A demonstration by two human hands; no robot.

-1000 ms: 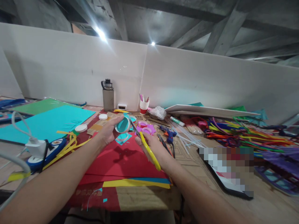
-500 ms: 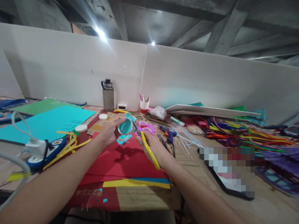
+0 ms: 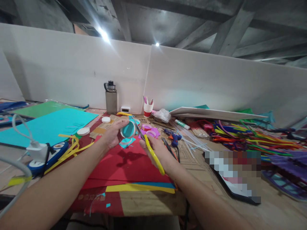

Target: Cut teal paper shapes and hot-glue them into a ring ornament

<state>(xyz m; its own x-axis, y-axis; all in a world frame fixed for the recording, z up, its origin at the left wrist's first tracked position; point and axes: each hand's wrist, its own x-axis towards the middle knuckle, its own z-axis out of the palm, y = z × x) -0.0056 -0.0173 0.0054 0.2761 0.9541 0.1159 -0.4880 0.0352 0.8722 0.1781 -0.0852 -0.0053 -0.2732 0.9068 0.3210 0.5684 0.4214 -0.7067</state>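
My left hand grips a white-rimmed round piece, turquoise inside, holding it up and tilted above the red paper. In my right hand is a pair of scissors with yellow handles. Their blades point up at the right edge of the round piece; whether they touch it I cannot tell. Below lies a turquoise paper scrap on the stacked red paper. Pink and red rings rest on purple paper just beyond my right hand.
White lids, yellow paper strips and turquoise sheets lie at the left. A bottle and a pencil cup stand at the back. Rightward are a blue glue gun, colourful pipe cleaners and a phone-like device.
The round piece has tipped slightly in my left hand, showing a little more of its turquoise face. Both hands keep nearly the same place and hold.
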